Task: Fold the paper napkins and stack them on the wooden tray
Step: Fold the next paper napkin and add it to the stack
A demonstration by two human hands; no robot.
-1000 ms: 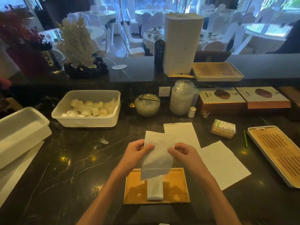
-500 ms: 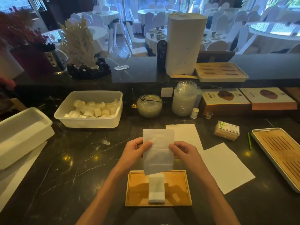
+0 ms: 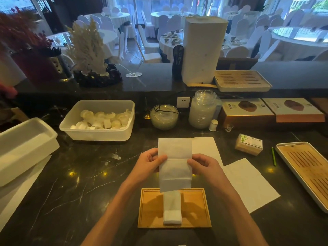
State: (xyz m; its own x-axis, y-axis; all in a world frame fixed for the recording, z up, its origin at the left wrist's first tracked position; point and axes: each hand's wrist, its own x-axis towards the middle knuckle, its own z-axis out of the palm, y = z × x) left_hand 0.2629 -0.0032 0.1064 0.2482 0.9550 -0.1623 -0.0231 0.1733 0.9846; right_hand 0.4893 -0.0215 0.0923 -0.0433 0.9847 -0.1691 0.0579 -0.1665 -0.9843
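**Napkin held up over the tray, both hands on its edges**

Here we are at the dark marble counter [image 3: 74,174], and the napkin [image 3: 174,164] is up in the air, a long white strip with creases running across it. The left hand [image 3: 149,166] pinches its left edge, the right hand [image 3: 204,166] pinches the right edge, thumbs on the near face, both gripping at about the middle crease. The strip hangs upright, its bottom edge dangling just above the far rim of the wooden tray [image 3: 195,208].

On that tray lies a folded napkin [image 3: 172,210], a narrow white block lying lengthwise down the middle, partly overlapped in view by the hanging strip.

Two flat sheets wait on the counter: one [image 3: 205,148] behind the held napkin, another [image 3: 248,183] off to the right of the right wrist, overlapping nothing on the tray. Further right sits a small packet [image 3: 249,144], beside a slatted tray [image 3: 308,169] at the counter's edge.
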